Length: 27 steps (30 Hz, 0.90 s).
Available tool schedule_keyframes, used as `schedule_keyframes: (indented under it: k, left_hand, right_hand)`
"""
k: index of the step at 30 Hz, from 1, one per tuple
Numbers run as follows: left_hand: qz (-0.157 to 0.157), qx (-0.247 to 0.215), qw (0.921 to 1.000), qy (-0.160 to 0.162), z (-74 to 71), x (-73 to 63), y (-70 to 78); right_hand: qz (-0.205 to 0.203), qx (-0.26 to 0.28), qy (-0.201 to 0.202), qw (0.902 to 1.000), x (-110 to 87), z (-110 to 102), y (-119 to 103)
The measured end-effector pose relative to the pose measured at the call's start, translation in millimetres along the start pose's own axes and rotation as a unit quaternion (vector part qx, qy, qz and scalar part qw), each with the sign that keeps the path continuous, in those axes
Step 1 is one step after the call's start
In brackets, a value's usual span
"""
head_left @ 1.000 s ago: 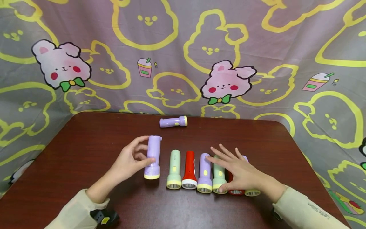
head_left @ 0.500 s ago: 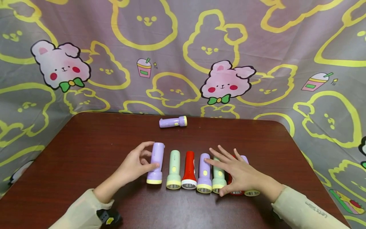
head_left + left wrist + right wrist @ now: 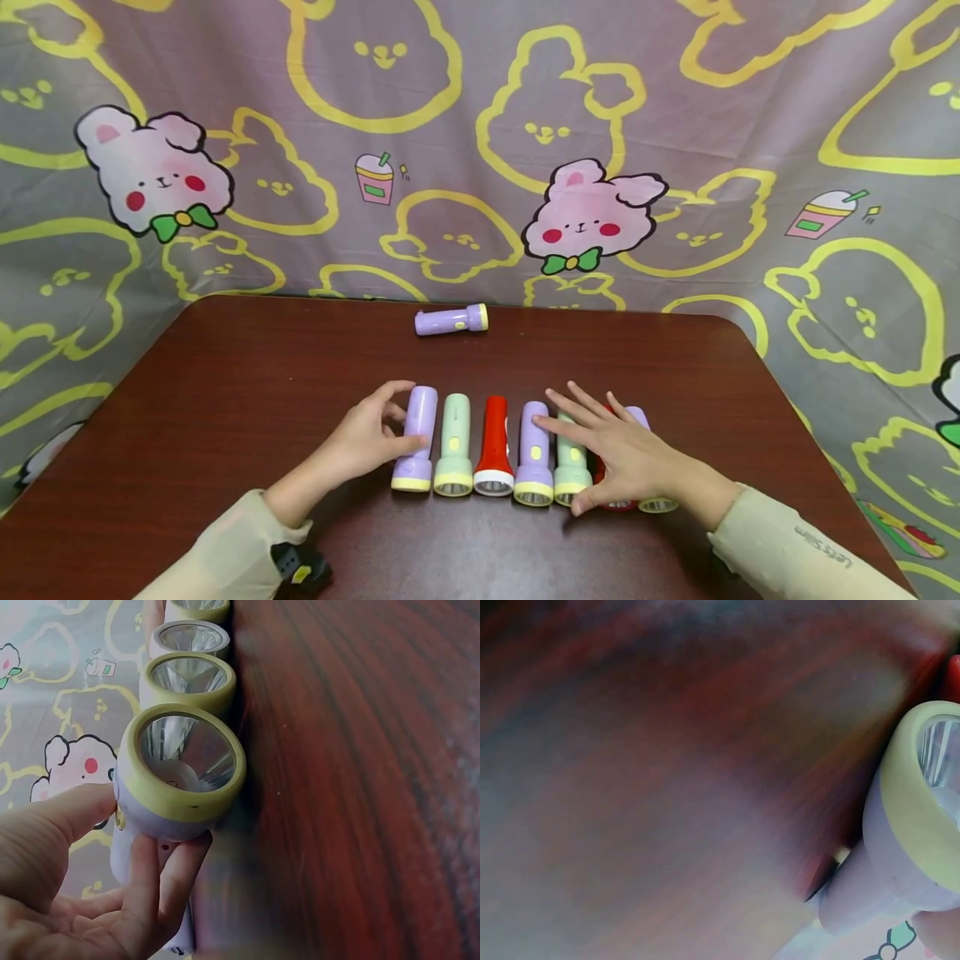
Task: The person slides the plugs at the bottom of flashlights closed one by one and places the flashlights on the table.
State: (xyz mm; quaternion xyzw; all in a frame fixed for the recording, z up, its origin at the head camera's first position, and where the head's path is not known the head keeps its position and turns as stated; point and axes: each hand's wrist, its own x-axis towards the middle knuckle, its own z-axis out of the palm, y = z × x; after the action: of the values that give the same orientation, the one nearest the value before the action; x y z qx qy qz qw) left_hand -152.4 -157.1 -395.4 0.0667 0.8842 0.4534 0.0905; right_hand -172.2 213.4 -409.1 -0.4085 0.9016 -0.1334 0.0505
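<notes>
My left hand [image 3: 367, 437] grips a purple flashlight [image 3: 422, 408] with a yellow rim, thumb on its near side. Its lens faces the camera in the left wrist view, where the yellow rim [image 3: 184, 801] shows. This flashlight stands at the left end of a row, close beside a pale green flashlight [image 3: 454, 425]. A red flashlight [image 3: 493, 433] and another purple flashlight [image 3: 534, 437] follow. My right hand [image 3: 630, 454] is spread with straight fingers over the row's right end. It partly hides a second green flashlight [image 3: 573, 479], a second red flashlight [image 3: 620, 505] and a purple one [image 3: 658, 505].
One more purple flashlight [image 3: 452, 321] lies sideways near the back edge of the dark red-brown table [image 3: 262, 367]. Behind the table hangs a grey cartoon-print curtain [image 3: 465, 158]. The right wrist view shows mostly blurred tabletop [image 3: 667, 787].
My left hand has brought the purple flashlight rightward and nearer to me, up beside the first green one. My right hand has stayed spread over the row, almost still.
</notes>
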Motion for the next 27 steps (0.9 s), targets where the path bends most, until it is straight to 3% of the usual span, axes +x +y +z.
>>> schedule_keyframes:
  k: [27]
  left_hand:
    - [-0.053,0.085,0.9949,-0.009,5.8,12.1,2.7]
  right_hand:
    - [0.006,0.001,-0.002,1.0,0.5,1,0]
